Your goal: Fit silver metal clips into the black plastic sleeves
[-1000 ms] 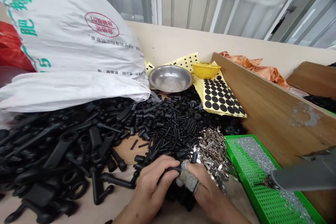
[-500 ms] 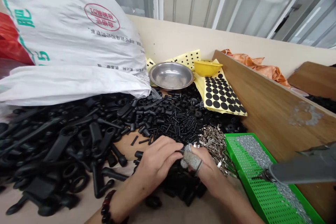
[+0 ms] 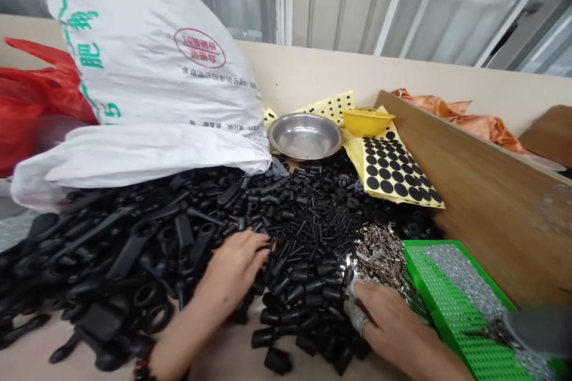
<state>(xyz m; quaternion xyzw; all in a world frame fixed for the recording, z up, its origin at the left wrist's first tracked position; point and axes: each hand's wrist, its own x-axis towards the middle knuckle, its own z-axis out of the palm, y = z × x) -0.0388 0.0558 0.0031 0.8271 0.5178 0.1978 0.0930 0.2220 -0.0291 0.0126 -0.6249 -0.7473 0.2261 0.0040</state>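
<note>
My left hand (image 3: pixel 232 268) lies on the heap of black plastic parts (image 3: pixel 295 232), fingers stretched forward with the tips dipping between long black handles (image 3: pixel 134 250) and short black sleeves (image 3: pixel 290 297). Nothing shows in its grasp. My right hand (image 3: pixel 388 324) sits at the near edge of a pile of small silver metal clips (image 3: pixel 379 253). A grey fabric cot (image 3: pixel 355 317) covers one of its fingers. Its fingers are bent together at the clips; what they pinch is hidden.
A big white printed sack (image 3: pixel 147 101) and a red bag (image 3: pixel 31 101) lie at the left. At the back are a steel bowl (image 3: pixel 306 134), a yellow bowl (image 3: pixel 369 121) and yellow sheets of black dots (image 3: pixel 397 169). At the right are a wooden board (image 3: pixel 473 190) and a green perforated tray (image 3: pixel 451 303).
The hands, joined on a small black piece before, have parted. The left went left onto the black parts, the right went down to the clips. The view shifted left.
</note>
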